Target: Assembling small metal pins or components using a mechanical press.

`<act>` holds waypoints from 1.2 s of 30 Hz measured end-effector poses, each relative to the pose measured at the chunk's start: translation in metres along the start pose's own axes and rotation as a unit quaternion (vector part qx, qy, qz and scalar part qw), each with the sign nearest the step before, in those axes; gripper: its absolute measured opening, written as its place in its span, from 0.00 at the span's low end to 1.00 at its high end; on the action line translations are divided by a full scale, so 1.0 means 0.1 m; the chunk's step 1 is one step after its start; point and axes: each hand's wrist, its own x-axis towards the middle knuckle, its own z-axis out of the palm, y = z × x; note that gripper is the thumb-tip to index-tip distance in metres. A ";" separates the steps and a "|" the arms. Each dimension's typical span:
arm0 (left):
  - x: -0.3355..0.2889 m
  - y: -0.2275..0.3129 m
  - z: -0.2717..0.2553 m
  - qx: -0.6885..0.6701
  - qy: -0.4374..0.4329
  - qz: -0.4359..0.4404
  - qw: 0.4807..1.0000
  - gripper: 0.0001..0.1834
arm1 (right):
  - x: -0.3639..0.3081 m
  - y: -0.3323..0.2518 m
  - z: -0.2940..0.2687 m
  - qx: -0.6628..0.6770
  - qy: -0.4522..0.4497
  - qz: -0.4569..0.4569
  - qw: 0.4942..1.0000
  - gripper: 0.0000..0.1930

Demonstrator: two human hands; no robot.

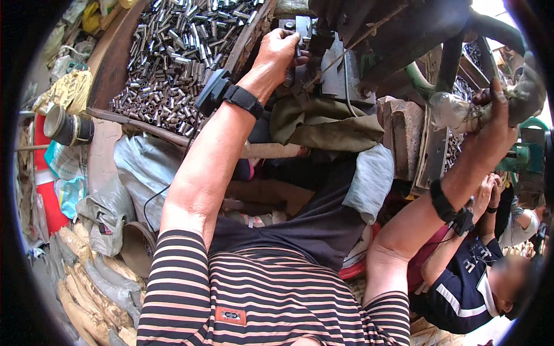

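At the top centre, my left hand [277, 55] is closed, its thumb and fingers pinching a small metal piece [299, 47] that the fingers partly hide. It is right beside the metal tooling [303, 26] of a dark, heavy hand press [398, 34]. On the right, my right hand [493, 109] is raised and wrapped around the press handle [461, 112], which is bound in cloth and clear plastic. An olive cloth [323, 124] hangs just below the tooling. Both my wrists carry black straps.
Left of my left arm stands a wooden bin [104, 57] heaped with short metal tubes [184, 52]. Wooden blocks [398, 135] sit below the press. A co-worker [461, 277] works close by at lower right, beside a green machine [519, 155]. Filled sacks [86, 282] lie at lower left.
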 end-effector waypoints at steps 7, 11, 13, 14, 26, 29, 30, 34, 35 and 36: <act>0.36 -0.05 -0.12 0.412 0.009 0.268 0.871 0.17 | -0.44 0.51 0.44 0.082 0.172 0.025 0.981 0.08; 0.29 0.06 -0.14 0.391 -0.039 0.199 0.898 0.17 | -0.24 0.34 -0.06 -0.221 -0.013 -0.157 0.963 0.09; 0.23 0.12 -0.26 0.340 -0.006 0.191 0.921 0.18 | -0.15 0.18 -0.05 -0.107 -0.023 -0.055 0.992 0.10; 0.13 0.16 -0.21 0.195 -0.034 0.067 0.978 0.16 | -0.11 0.13 -0.09 -0.003 -0.030 0.048 0.998 0.11; 0.07 0.01 -0.07 0.102 -0.048 0.050 0.992 0.12 | 0.06 -0.05 -0.05 0.052 -0.026 0.030 0.998 0.12; 0.13 -0.01 -0.04 0.187 -0.053 0.104 0.975 0.14 | -0.08 0.10 0.10 0.150 0.089 0.104 0.979 0.11; 0.16 -0.04 -0.08 0.268 -0.043 0.149 0.951 0.14 | -0.19 0.22 0.24 0.165 0.123 0.096 0.974 0.10; 0.24 -0.13 0.03 0.387 0.048 0.201 0.899 0.19 | -0.35 0.71 0.23 -0.011 0.110 -0.083 0.990 0.09; 0.31 -0.10 -0.04 0.379 0.028 0.206 0.902 0.19 | -0.32 0.75 0.15 -0.185 0.034 -0.194 0.963 0.10; 0.36 -0.11 -0.17 0.373 0.006 0.206 0.905 0.19 | -0.29 0.74 0.06 -0.226 -0.019 -0.243 0.943 0.10</act>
